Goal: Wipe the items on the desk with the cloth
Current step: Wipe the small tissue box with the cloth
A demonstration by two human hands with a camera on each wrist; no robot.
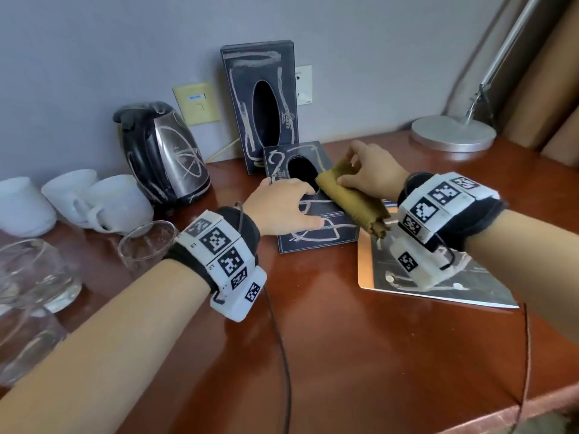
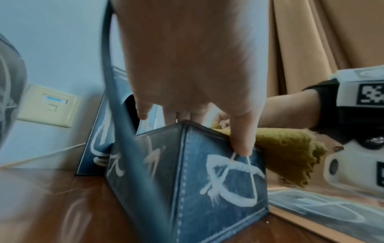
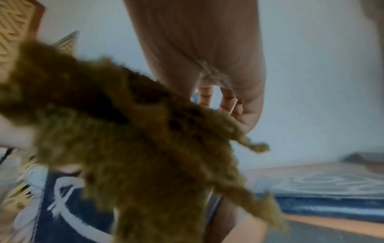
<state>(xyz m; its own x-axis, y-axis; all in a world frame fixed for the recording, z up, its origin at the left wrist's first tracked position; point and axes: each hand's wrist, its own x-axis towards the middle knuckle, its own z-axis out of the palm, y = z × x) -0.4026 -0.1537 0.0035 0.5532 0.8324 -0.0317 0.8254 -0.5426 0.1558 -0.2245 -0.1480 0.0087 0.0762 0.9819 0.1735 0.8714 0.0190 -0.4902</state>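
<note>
A dark tissue box (image 1: 316, 227) with white scribbles lies on the wooden desk (image 1: 344, 339). My left hand (image 1: 282, 208) grips it, fingers over its top by the oval opening, thumb (image 2: 243, 136) on the near side (image 2: 218, 180). My right hand (image 1: 366, 170) pinches an olive cloth (image 1: 354, 198) that lies across the box's right top edge. The cloth (image 2: 286, 148) hangs over that edge in the left wrist view. In the blurred right wrist view the cloth (image 3: 135, 148) droops from the hand (image 3: 207, 49) above the box (image 3: 62, 205).
A taller scribbled tissue box (image 1: 260, 101) stands against the wall beside a marked kettle (image 1: 163, 155). White cups (image 1: 97, 198) and glasses (image 1: 147, 242) crowd the left. A scribbled flat folder (image 1: 423, 277) lies under my right wrist. A lamp base (image 1: 454, 133) sits at the back right.
</note>
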